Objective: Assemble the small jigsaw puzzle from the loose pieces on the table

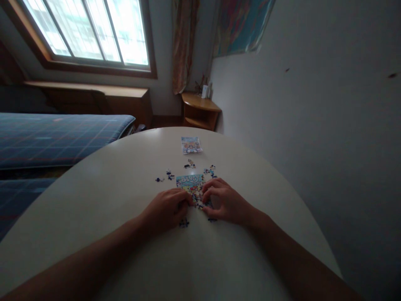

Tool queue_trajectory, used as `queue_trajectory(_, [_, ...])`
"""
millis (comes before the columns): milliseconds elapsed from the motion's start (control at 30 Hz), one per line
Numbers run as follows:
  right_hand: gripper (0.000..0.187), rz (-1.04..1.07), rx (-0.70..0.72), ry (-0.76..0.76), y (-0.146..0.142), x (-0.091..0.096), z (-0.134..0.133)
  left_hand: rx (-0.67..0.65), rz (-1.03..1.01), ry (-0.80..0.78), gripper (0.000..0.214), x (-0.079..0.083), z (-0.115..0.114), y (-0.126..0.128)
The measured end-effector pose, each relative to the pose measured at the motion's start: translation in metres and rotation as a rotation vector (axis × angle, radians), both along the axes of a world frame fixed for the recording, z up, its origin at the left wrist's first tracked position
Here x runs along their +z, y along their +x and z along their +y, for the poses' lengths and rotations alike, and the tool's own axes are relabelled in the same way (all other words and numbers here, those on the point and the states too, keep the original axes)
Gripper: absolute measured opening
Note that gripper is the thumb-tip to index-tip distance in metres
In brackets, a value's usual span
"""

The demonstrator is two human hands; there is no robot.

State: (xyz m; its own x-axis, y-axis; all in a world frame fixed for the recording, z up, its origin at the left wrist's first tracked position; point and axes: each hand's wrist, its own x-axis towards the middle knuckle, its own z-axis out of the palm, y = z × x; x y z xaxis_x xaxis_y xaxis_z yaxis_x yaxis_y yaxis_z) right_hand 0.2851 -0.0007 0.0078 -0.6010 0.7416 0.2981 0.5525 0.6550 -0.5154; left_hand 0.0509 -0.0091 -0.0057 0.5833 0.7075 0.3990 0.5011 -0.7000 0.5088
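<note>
A partly assembled jigsaw puzzle (pixel 189 180) lies on the white round table (pixel 131 167), its top strip showing pale blue with white lettering. My left hand (pixel 167 207) is curled closed at the puzzle's left side; what its fingertips press on is hidden. From the right, my right hand (pixel 227 201) reaches over the puzzle's right part. Its thumb and index finger close around a small puzzle piece (pixel 200 205) at the lower edge. Both hands cover much of the lower picture.
Loose puzzle pieces lie at the left (pixel 169 174), beyond the puzzle (pixel 189 164), at upper right (pixel 212 169) and near my left wrist (pixel 184 223). A printed picture sheet (pixel 191 145) lies farther back. A plaid mattress (pixel 62 138) stands left; a wall (pixel 313 125) runs along the right.
</note>
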Motion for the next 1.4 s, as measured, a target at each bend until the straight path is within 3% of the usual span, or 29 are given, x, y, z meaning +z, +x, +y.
queue_trajectory(533, [0.013,0.056,-0.046,-0.088,-0.001,-0.002,0.002,0.104,-0.163,-0.107,0.014,-0.001,0.002,-0.002])
queue_trajectory(1400, [0.011,0.060,-0.113,-0.077,-0.006,-0.008,0.001,0.110,-0.063,-0.113,0.016,0.001,0.002,0.000])
